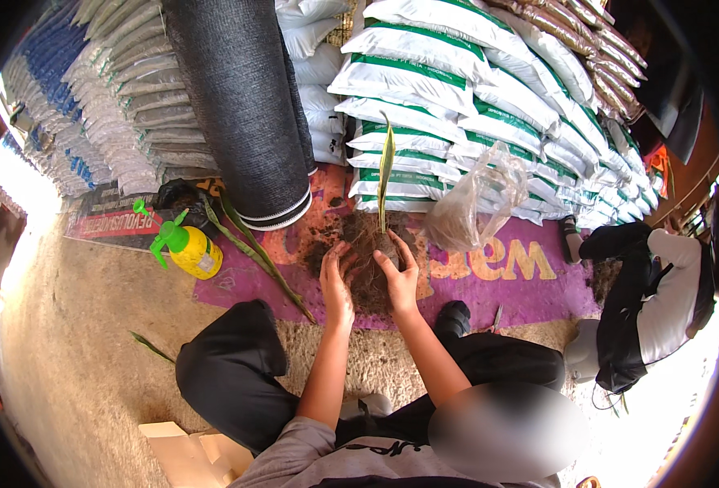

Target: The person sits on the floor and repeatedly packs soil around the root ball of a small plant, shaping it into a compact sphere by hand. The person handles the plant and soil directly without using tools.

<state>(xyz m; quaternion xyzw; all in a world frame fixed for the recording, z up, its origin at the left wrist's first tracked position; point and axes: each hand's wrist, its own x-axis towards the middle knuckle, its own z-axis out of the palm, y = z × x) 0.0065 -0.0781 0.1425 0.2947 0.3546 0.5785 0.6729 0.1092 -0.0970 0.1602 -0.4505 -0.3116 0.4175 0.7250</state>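
Observation:
A snake plant (pixel 386 175) stands upright in front of me, a single tall leaf with yellow edges above a tangle of soil-covered roots (pixel 366 259). My left hand (pixel 337 285) cups the left side of the root mass with curved fingers. On the other side, my right hand (pixel 400 276) grips the roots just below the base of the leaf, its fingers bent around them. Dark loose soil (pixel 369 299) lies beneath and between my hands. The undersides of the roots and some fingertips are hidden.
A yellow spray bottle (pixel 194 254) with a green top and long cut leaves (pixel 254 248) lie left. A clear plastic bag (pixel 483 199) is at right. Behind are a black mesh roll (pixel 233 98) and stacked white-green sacks (pixel 412 73). Another person (pixel 660 285) sits far right.

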